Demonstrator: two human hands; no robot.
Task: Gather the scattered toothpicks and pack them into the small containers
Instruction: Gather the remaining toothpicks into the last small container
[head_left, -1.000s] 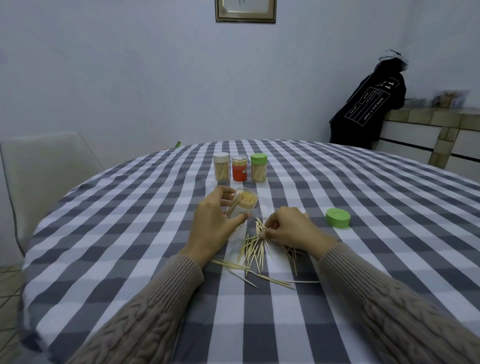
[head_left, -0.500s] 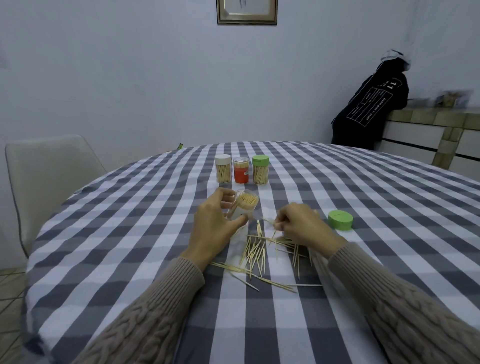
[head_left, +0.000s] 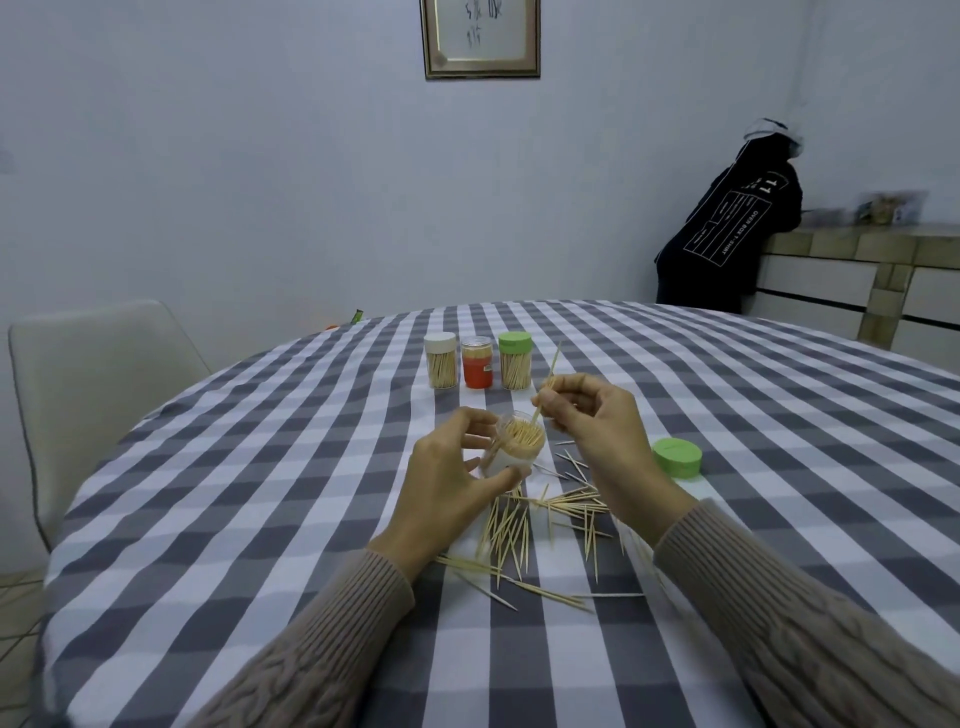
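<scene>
1. Over the checked table (head_left: 260, 467), an open jar (head_left: 511, 446) packed with toothpicks is gripped, tilted, by the left hand (head_left: 447, 486), thumb and fingers curled round its wall.
2. A few picks (head_left: 545, 391) are pinched in the right hand (head_left: 597, 421), held just above the jar's mouth.
3. Loose toothpicks (head_left: 524, 530) are scattered on the cloth below both hands.
4. A green lid (head_left: 677, 457) is seen right of the jar, apart from it.
5. Three capped jars (head_left: 478, 362) are lined up behind.
</scene>
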